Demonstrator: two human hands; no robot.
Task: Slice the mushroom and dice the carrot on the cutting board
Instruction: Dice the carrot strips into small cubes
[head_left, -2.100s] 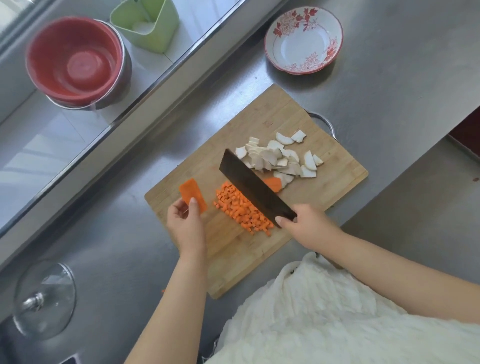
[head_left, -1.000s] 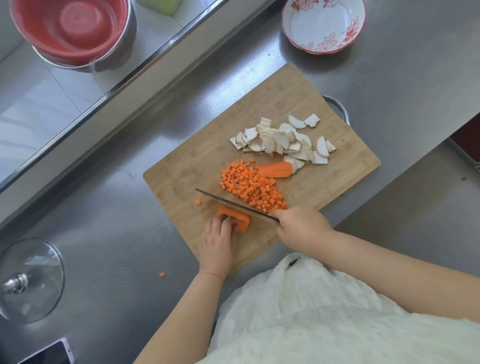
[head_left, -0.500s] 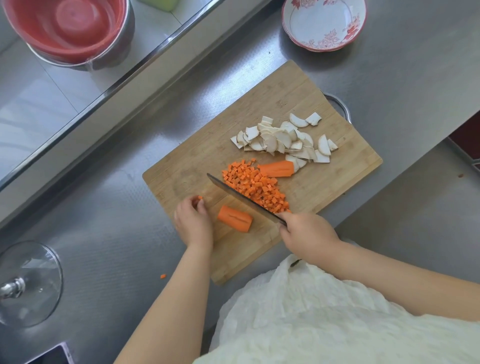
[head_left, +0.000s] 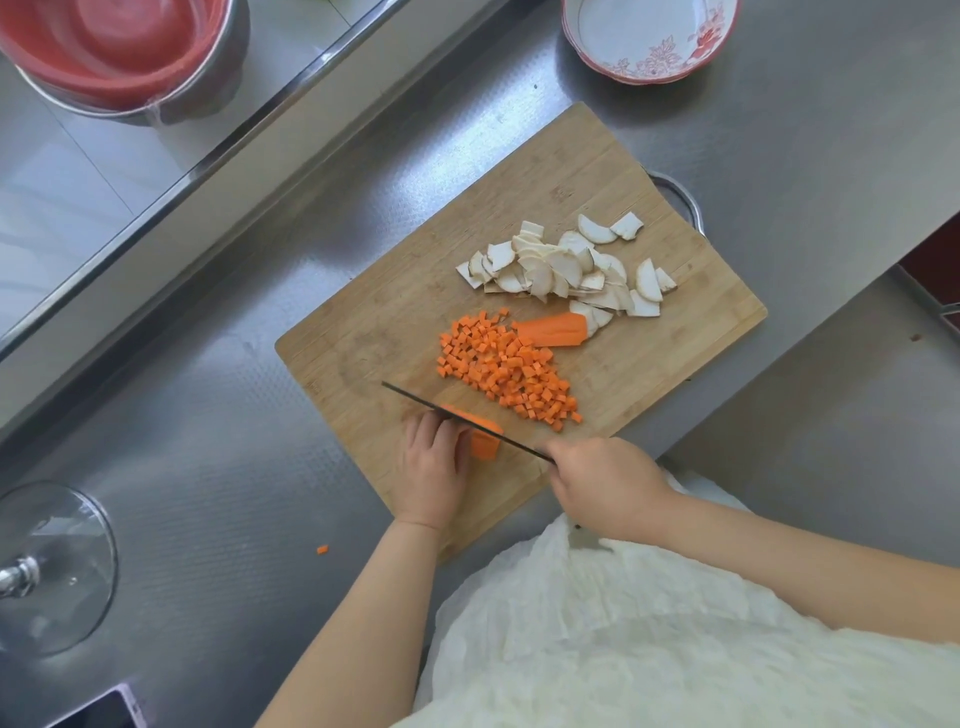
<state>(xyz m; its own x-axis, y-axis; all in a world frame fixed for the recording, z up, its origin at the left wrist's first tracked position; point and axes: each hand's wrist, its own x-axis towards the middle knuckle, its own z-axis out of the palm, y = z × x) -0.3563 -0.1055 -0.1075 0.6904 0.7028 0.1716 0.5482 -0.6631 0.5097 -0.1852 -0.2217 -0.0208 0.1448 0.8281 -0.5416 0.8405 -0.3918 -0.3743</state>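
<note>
A wooden cutting board (head_left: 405, 291) lies on the steel counter. Sliced white mushroom (head_left: 566, 270) is heaped at its far right. A pile of diced carrot (head_left: 511, 371) sits mid-board, with a longer carrot chunk (head_left: 553, 330) beside it. My left hand (head_left: 434, 467) presses curled fingers on a carrot piece (head_left: 485, 441) near the board's front edge. My right hand (head_left: 605, 486) grips the handle of a knife (head_left: 457, 415), whose blade stands edge-down on that piece, right against my left fingers.
A red basin (head_left: 119, 47) in a metal bowl stands at the back left. A red-patterned white bowl (head_left: 649, 41) sits behind the board. A glass lid (head_left: 52, 566) lies at the left; a carrot bit (head_left: 322, 549) lies on the counter. White cloth (head_left: 649, 639) covers the near foreground.
My left hand returned from the board's left side onto the carrot piece. The knife swung from tilted beside the dice to upright across that piece.
</note>
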